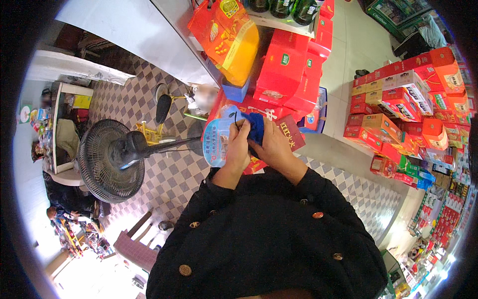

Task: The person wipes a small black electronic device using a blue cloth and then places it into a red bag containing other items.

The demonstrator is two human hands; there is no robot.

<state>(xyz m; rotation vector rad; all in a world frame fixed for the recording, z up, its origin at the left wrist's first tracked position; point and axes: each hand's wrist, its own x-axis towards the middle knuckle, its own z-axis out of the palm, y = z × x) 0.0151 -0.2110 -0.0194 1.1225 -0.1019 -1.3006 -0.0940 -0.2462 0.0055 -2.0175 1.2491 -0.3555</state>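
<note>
Both hands are together in front of my chest. A dark blue piece of fabric (255, 127) is bunched between them, its exact kind hidden by my fingers. My left hand (238, 144) pinches at the left side of the fabric, where a thin black cord (235, 116) sticks up above the fingertips. From the right, my right hand (273, 144) grips the same fabric. Beneath and to the left of my left hand is a light blue printed card or flat fan (214, 140). A red printed paper or bag (290, 131) with gold characters lies beyond my right hand.
A black pedestal fan (112, 159) stands at my left. Ahead are red gift boxes (282, 69), an orange-yellow bag (233, 45), a blue box (236, 89) and green bottles (304, 13). Stacked cartons (384, 129) fill the right. A chair (136, 248) stands lower left, with a person (61, 213) beyond.
</note>
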